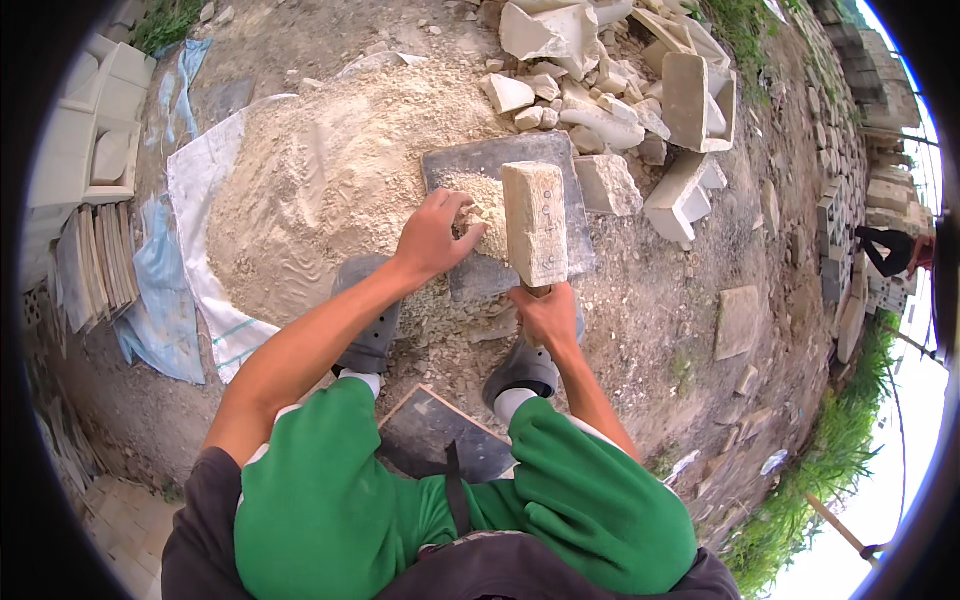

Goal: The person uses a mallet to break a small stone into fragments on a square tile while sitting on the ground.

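My right hand (549, 318) is wrapped round the short handle of a mallet (536, 225). Its blocky, dust-covered head stands above the fist and shows a row of small round marks. My left hand (437, 235) rests at a heap of crumbled pale plaster bits (484, 200), thumb and curved fingers apart around some fragments. Under the heap lies a dark flat slab (470, 155), its right part partly covered by the mallet head. Whether my left fingertips press on a piece is hard to make out.
Pale crushed powder (320, 170) spreads over a white sheet (195, 180) on the left. Broken plaster chunks (600, 110) are piled beyond the slab. Blocky molds (110, 120) and stacked boards (95, 265) stand far left. Another dark board (440, 425) lies between my feet; a person (895, 252) appears far right.
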{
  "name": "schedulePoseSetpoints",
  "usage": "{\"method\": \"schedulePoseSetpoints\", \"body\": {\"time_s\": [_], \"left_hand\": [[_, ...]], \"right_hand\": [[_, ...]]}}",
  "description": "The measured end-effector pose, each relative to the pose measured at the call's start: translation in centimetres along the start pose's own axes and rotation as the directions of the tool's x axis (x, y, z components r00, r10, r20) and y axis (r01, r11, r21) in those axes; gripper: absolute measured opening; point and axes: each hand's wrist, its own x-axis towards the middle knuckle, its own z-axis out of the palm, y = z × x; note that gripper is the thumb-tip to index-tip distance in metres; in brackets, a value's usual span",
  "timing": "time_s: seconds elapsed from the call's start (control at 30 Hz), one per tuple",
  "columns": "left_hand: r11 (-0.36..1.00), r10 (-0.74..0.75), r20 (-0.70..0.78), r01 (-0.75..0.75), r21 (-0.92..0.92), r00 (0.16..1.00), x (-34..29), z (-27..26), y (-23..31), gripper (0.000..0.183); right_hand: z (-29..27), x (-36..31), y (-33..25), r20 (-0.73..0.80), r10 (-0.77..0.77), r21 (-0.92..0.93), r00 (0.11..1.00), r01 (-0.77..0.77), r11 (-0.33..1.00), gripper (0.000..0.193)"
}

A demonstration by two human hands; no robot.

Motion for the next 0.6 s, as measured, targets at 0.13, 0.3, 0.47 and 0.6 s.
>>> {"method": "schedulePoseSetpoints", "body": {"time_s": [0.13, 0.3, 0.47, 0.6], "left_hand": [[0.977, -0.123, 0.185, 0.086, 0.197, 0.975, 1.0, 0.0, 1.2, 0.039], [0.986, 0.089, 0.065, -0.097, 0.132, 0.994, 1.1, 1.4, 0.6, 0.037], [0.989, 0.067, -0.041, -0.061, 0.137, 0.997, -0.1, 0.6, 0.6, 0.033], [0.99, -0.003, 0.101, -0.011, 0.142, 0.995, -0.4, 0.9, -0.7, 0.029]], "right_hand": [[-0.3, 0.1, 0.0, 0.06, 0.119, -0.002, 0.991, -0.119, 0.993, 0.033], [-0.8, 0.5, -0.6, 0.042, 0.079, -0.061, 0.996, -0.077, 0.995, 0.034], [-0.6, 0.6, -3.0, 0.001, -0.117, 0.015, 0.993, 0.117, 0.993, 0.036], [0.0, 0.9, -2.5, -0.026, -0.194, -0.032, 0.981, 0.193, 0.981, 0.037]]}}
